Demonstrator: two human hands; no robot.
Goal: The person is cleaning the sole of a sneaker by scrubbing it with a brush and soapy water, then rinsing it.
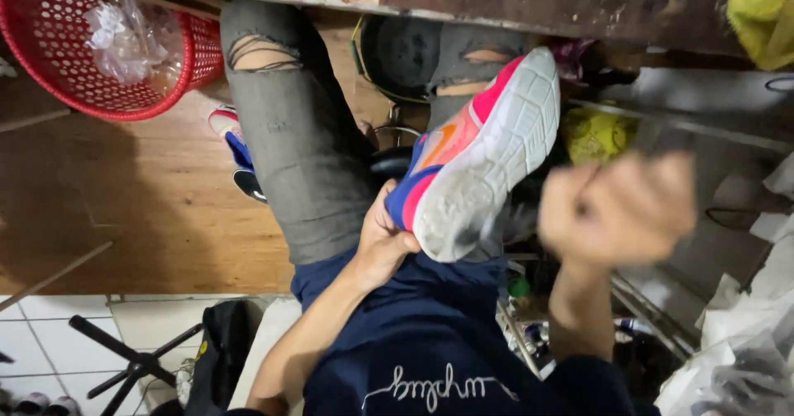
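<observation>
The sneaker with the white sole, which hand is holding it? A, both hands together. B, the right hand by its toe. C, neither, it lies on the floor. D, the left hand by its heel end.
D: the left hand grips the lower end of the sneaker, while the blurred right hand is a closed fist beside it, apart from the sole.

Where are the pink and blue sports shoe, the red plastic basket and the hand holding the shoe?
pink and blue sports shoe [488, 155], head view, white sole.
red plastic basket [58, 60], head view, mesh wall.
left hand [382, 246], head view, back of hand.

Right hand [616, 209] blurred; its grip unreadable.
</observation>
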